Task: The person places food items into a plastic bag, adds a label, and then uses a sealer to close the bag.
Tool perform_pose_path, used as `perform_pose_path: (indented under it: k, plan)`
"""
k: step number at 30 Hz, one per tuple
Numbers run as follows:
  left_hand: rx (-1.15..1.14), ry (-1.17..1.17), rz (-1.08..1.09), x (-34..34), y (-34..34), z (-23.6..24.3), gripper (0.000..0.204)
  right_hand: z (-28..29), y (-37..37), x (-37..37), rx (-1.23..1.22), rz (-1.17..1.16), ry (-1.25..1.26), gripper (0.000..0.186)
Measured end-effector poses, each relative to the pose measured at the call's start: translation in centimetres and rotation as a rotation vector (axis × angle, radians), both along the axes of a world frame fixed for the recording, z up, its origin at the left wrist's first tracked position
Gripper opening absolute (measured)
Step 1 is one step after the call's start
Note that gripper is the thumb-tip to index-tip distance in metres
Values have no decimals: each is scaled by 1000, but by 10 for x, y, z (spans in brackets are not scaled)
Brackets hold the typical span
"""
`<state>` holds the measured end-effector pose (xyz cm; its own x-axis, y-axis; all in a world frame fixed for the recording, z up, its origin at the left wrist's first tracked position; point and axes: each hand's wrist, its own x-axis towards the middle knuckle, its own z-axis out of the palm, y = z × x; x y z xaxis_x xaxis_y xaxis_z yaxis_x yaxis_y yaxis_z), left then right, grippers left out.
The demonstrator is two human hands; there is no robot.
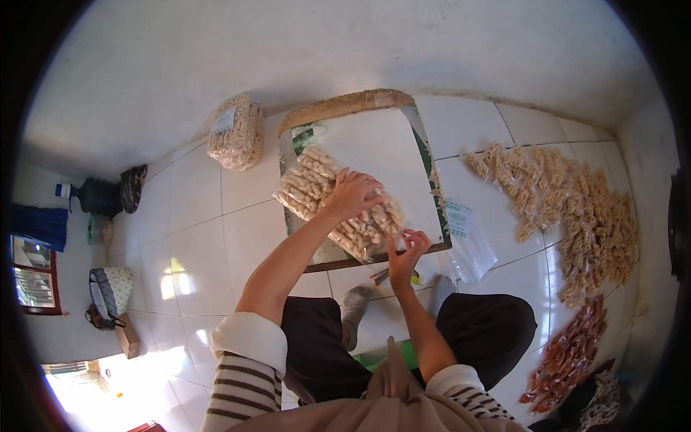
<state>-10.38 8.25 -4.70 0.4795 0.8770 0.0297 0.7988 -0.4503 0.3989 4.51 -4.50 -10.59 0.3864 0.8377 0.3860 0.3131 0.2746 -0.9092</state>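
A large clear plastic bag of small pale snack packs [308, 180] lies slanted across a low board-topped table [374, 144]. My left hand [355, 194] rests over the bag's middle, its fingers spread on the plastic. At the bag's right end, near the table's front edge, my right hand [408, 252] holds the plastic between thumb and fingers. The exact place where the fingertips meet the film is too small to make out. Just below that end, a tool with an orange tip [380, 276] lies on the floor, partly hidden by my right hand.
A filled bag [236, 133] stands by the wall, left of the table. Flat clear bags [468, 248] lie on the tiles to the right. Beyond them spread piles of pale packs [594, 216] and reddish packs [568, 353]. My feet [355, 306] are close to the table's front.
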Motion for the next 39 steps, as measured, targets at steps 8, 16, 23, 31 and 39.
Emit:
perform_pose_path:
  k: [8,16,23,31,39]
  plan:
    - [16,-61,-25,-8,2,-4,39,16,11,-6,-89,83,-145,18]
    - [-34,-90,-17,-7,0,-2,39,25,16,-24,-139,44,-84,23]
    - [-31,-74,-13,-4,1,-3,35,29,17,-36,-175,-22,-158,19]
    - [76,-78,-15,-4,-4,-3,37,18,19,-34,-133,-13,-154,20]
    - [265,18,-124,-3,-11,-8,36,16,17,-15,-85,80,62,34]
